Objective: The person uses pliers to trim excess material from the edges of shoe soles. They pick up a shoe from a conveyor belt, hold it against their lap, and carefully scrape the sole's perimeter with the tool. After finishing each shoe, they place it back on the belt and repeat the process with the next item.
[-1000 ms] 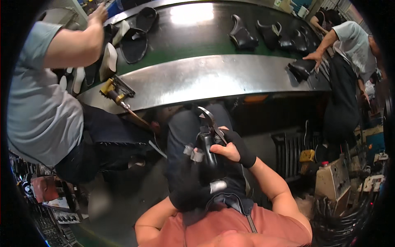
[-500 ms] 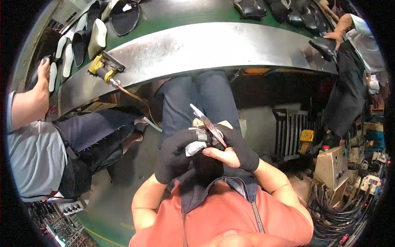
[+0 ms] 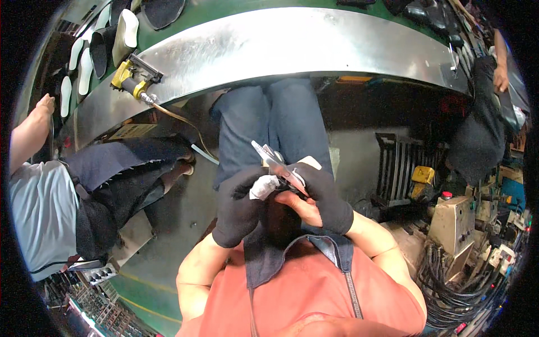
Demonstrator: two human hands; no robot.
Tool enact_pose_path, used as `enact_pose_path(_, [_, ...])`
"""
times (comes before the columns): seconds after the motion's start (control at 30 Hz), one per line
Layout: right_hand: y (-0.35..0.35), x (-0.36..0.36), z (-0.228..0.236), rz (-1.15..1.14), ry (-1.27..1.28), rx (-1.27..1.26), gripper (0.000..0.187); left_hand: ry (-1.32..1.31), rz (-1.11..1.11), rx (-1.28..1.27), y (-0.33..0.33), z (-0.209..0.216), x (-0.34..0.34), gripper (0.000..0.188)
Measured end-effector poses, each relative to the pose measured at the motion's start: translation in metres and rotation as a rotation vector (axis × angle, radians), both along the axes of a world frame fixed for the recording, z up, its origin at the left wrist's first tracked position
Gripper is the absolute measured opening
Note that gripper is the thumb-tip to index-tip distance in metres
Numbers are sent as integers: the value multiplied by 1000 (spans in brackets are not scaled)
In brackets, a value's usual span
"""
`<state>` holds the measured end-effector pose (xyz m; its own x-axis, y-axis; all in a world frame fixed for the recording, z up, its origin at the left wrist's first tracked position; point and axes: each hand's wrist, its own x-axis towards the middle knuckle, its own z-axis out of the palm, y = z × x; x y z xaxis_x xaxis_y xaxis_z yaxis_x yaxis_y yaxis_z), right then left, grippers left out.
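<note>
Pliers (image 3: 276,163), metal, silvery, sat above the person's lap, held up between both gloved hands w/ the tip pointing up-left toward the knees. Right hand (image 3: 321,196), in a black glove w/ palm partly bare, was closed round the pliers' handles from the right. Left hand (image 3: 238,205), also black-gloved, was curled w/ a white wad (image 3: 263,186) (cloth or paper, couldn't tell which) pinched at its fingertips, the wad touching the pliers' underside. A small pale piece (image 3: 308,163) showed just beside the right hand's knuckles; too small to tell what it was.

Both hands were over a dark apron (image 3: 269,247) and blue-jeaned legs (image 3: 269,123), person in an orange shirt (image 3: 314,297). Ahead ran a curved steel bench edge (image 3: 292,45) w/ a green belt (image 3: 224,8) beyond it, dark shoe parts and white insoles (image 3: 126,31) lying on the left part. A yellow air tool (image 3: 130,83) lay on the steel edge, hose hanging off it. To the left sat another person, grey shirt (image 3: 33,213), bare arm (image 3: 31,132) reaching to the belt. Far right, a third person in dark clothes (image 3: 477,129) stood at the bench. Lower right: a beige machine (image 3: 457,222) w/ a red knob and a tangle of black cables (image 3: 449,286).
</note>
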<state>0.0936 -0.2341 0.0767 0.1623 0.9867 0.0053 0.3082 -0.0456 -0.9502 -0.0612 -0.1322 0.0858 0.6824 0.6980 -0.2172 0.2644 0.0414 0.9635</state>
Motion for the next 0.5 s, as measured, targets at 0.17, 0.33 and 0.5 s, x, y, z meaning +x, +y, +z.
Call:
enact_pose_path(0.17, [-5,-1,-5,34,-75,-7,44,-69,73,-167,-6,2,4,13])
enact_pose_path(0.33, [-10,-4,-9,-73,-69,52,66,-128,68,1,-7,-8,3,16])
enact_pose_path(0.5, [-35,-17,-18,-119,-125,170,91,-94,139,237,-17,-28,-6,20])
